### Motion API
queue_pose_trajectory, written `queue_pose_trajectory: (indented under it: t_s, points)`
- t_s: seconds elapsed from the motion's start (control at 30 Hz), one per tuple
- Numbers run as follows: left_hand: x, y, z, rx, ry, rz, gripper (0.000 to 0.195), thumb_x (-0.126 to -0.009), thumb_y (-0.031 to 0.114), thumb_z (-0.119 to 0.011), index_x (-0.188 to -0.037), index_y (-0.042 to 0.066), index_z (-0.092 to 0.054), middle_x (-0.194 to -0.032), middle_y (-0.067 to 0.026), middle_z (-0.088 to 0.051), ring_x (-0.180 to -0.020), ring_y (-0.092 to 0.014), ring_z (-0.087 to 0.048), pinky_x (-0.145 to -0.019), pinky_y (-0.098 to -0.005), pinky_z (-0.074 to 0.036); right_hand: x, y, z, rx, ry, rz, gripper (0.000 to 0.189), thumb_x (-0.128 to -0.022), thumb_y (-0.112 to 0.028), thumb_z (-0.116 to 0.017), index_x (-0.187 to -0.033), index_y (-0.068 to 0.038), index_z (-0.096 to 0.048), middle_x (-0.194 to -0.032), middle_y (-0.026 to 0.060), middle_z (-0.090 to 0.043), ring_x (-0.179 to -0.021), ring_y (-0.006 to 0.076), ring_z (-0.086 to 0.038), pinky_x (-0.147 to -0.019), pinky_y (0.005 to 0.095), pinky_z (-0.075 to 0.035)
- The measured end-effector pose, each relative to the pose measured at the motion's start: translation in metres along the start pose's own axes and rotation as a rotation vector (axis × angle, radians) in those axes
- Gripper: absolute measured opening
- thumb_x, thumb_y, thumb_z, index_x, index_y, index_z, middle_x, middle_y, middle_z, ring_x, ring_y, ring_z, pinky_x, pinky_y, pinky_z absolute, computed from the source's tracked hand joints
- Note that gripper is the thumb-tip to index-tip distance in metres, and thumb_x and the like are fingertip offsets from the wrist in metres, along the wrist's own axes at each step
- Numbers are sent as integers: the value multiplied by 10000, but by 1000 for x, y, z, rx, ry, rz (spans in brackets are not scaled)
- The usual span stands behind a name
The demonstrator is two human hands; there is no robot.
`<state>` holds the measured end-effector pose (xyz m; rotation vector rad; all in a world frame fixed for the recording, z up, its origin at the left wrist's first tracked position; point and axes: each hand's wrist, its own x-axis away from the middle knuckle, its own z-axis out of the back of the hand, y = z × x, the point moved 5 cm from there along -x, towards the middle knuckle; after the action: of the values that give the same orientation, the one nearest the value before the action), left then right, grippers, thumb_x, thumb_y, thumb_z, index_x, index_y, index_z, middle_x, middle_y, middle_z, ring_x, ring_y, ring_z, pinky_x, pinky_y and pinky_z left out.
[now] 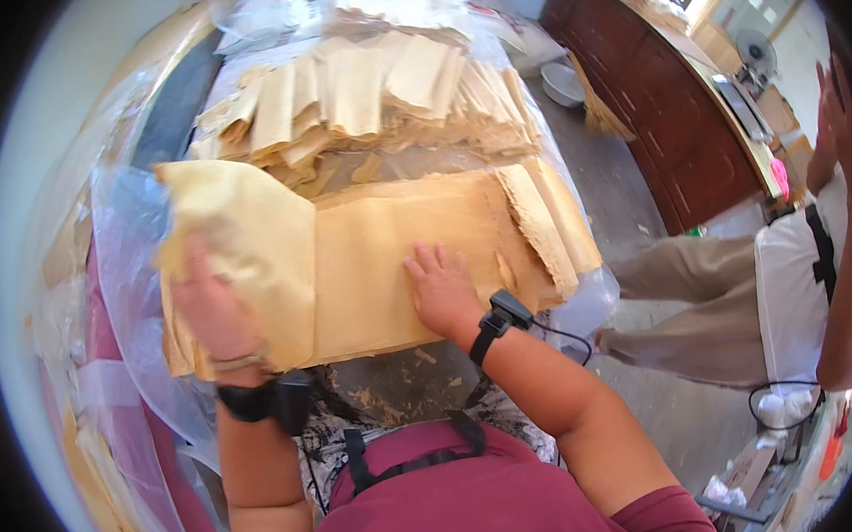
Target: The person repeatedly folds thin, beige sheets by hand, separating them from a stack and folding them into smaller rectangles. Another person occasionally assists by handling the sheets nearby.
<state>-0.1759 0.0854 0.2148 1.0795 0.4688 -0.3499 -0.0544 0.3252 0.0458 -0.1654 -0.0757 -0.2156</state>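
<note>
Before me lies a stack of thin, tan sheets that look like dried bean-curd skin (373, 233). A paler sheet flap (264, 254) stands folded and wrinkled over the left part of the stack. My left hand (216, 308), blurred, is against the left side of this flap; whether its fingers grip the edge cannot be made out. Palm down on the flat sheet right of the fold rests my right hand (442, 287), its fingers apart and holding nothing. Towards the stack's right end runs a rough, torn-edged folded strip (537, 230).
Behind the stack are many folded sheets (353, 87) in a pile. Clear plastic film (131, 284) drapes the table's left side. To the right a person in beige trousers (683, 287) stands close by. A red-brown cabinet (658, 105), a straw broom (599, 109) and a basin (561, 84) are farther back.
</note>
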Motion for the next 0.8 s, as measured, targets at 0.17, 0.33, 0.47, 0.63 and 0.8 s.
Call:
queue_pose_trajectory:
  t_s: [0.17, 0.33, 0.47, 0.63, 0.8]
  points:
    - [97, 59, -69, 455, -699, -258, 468, -940, 132, -674, -1395, 45, -605, -1381, -167, -644, -1180, -287, -660, -1019, -395, -510, 42, -36, -13, -801, 97, 377, 506, -984, -257, -633, -1441, -65, -532, -1549, 147, -465, -1433, 333, -439, -1154, 501, -395]
    - [164, 39, -36, 212, -790, -422, 363, -889, 192, -739, -1227, 75, -680, -1182, -175, -692, -1111, -351, -656, -977, -425, -529, 52, -24, -63, -1869, -607, -322, 391, -1061, -260, -580, -1382, -37, -586, -1288, 80, -666, -1172, 229, -642, -974, 345, -544]
    - [175, -10, -37, -95, -792, -370, 430, -869, 211, -737, -1256, 45, -650, -1262, -167, -643, -1201, -349, -604, -1018, -423, -494, 22, -34, -40, -1552, -238, -253, 360, -1060, -276, -604, -1315, -24, -644, -1217, 58, -698, -1059, 179, -666, -914, 320, -550]
    - [171, -46, -60, -462, -650, -351, 529, -884, 322, -722, -1317, 37, -618, -1439, -160, -538, -1364, -342, -473, -1119, -522, -374, -5, -79, 50, -1172, 154, 6, 345, -1036, -247, -642, -1267, 9, -661, -1175, 76, -713, -1024, 193, -666, -924, 331, -523]
    - [163, -79, -66, -530, -683, -312, 609, -901, 392, -712, -1394, 61, -576, -1445, -152, -547, -1380, -337, -454, -1118, -580, -347, -39, -117, 121, -1071, 218, 172, 320, -1035, -220, -640, -1246, 18, -681, -1113, 69, -730, -1026, 178, -664, -925, 327, -514]
